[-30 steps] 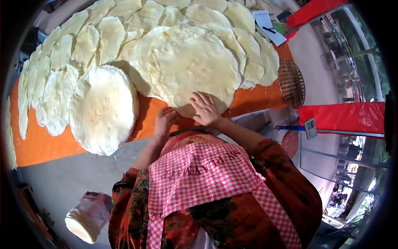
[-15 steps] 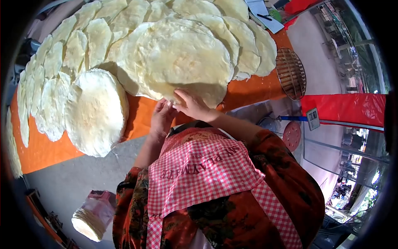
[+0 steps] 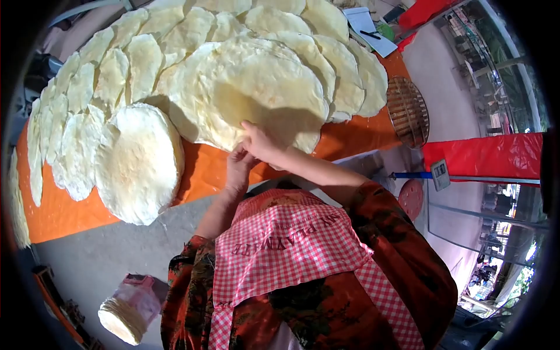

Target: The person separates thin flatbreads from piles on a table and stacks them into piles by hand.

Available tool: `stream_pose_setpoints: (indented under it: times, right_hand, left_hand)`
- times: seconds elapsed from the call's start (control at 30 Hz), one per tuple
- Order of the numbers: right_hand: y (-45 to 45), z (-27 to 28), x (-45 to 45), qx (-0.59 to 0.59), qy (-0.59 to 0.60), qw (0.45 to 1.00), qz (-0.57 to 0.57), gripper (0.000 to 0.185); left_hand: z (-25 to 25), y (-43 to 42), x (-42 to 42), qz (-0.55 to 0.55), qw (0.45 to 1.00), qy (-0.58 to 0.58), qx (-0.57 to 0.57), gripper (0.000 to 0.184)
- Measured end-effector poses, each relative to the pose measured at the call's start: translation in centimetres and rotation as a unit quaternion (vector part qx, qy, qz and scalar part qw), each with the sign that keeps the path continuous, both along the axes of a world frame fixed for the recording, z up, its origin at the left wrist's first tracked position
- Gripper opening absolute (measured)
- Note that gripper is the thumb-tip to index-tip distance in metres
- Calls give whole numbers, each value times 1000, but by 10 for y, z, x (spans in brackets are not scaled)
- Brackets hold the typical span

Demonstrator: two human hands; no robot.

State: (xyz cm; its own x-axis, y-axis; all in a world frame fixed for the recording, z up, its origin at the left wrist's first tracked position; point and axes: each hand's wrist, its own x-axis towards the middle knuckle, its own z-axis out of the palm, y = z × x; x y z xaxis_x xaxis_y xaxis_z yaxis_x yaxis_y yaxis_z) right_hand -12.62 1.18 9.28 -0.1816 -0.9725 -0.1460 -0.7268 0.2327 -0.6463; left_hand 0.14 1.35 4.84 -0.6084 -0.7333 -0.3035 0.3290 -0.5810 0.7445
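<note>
sheet, pale yellow, broad, roughly round and thin, lies on the worktop covered in orange sheeting, directly in front of the person and over other sheets. left hand and right hand meet at its near edge, the right partly over the left. grip: fingers of both hands drawn in close together; whether the edge is pinched between them cannot be told. step in hand, as judged: working the near rim by fingertip. next move calls for a light, even touch, since so thin a rim would probably tear or crease.

surface condition: softly wrinkled toward the left, smoother at the middle, faintly browned in spots, with an uneven outline. hand shadow falls across it.

to the left is a thick, whitish, round stack with a ragged, apparently layered edge. behind are overlapping, cream-coloured, oval pieces, dry and leathery by look. at the right edge sits a round, brown, slatted tray; beyond it, a pale paper notepad bearing a black pen.
</note>
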Motion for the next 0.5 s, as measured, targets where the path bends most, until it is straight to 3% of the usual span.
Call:
stream_pose_setpoints:
  times: [0.07,0.1,0.13,0.17,0.2,0.23,0.33,0.43,0.5]
  right_hand:
    - [-42,-53,-37,96,-41,992,-70,15]
    - [-59,-10,-59,50,-51,993,-95,18]
    - [-85,16,-84,80,-14,991,-103,19]
    - [-88,77,-97,55,-87,989,-111,19]
    - [-97,113,-113,-46,47,998,-10,18]
    - [-104,146,-124,-144,182,968,91,17]
    - [-64,238,-84,-253,227,915,218,17]
    - [-26,219,-56,-264,259,853,367,14]
    - [14,189,-46,-153,356,832,397,12]
  left_hand:
    - [2,0,-3,-9,1000,19,-21,7]
    - [6,-4,-3,-4,1000,27,10,8]
    - [11,-7,-1,-1,999,33,42,9]
    - [15,-11,1,2,997,39,73,11]
    - [14,-18,4,-1,995,57,86,24]
    - [17,-24,7,10,989,90,115,28]
    - [38,-37,12,43,970,167,174,45]
    - [61,-49,18,68,939,252,223,51]
    - [47,-57,30,42,936,273,218,63]
